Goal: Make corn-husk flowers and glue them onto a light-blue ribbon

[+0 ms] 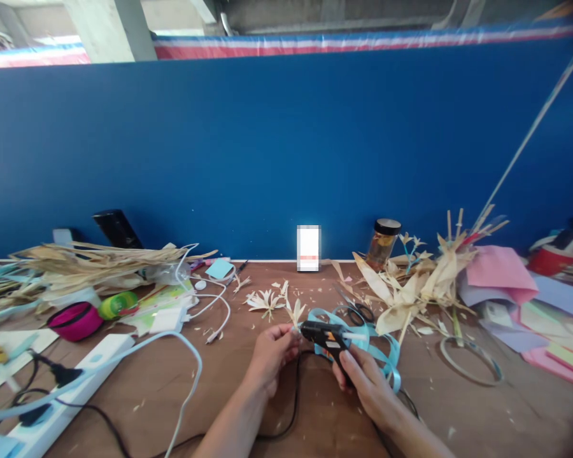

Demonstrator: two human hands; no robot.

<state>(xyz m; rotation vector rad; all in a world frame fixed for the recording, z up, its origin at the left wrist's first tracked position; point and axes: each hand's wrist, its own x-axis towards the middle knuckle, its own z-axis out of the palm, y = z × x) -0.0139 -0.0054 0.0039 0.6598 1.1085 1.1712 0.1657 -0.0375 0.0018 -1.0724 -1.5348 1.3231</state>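
Observation:
My left hand (279, 353) pinches the base of a pale flower (295, 312) that looks made of dried corn husk, its petals pointing up. In my right hand (363, 375) is a black hot glue gun (328, 336), with its nozzle turned left against or very close to the flower's base. A whitish glue stick (356, 337) pokes out of the gun's back. Behind the gun, light blue ribbon (391, 353) lies in loops. Another husk flower (266, 301) rests on the table just beyond my left hand.
Scissors (360, 313) lie behind the ribbon. A jar (383, 243), husks (410, 296), a tape ring (472, 360) and coloured paper (499, 273) are to the right. On the left are a white power strip (83, 381), cables, a pink pouch (75, 320) and a husk pile (95, 264). A blue panel (248, 146) stands behind.

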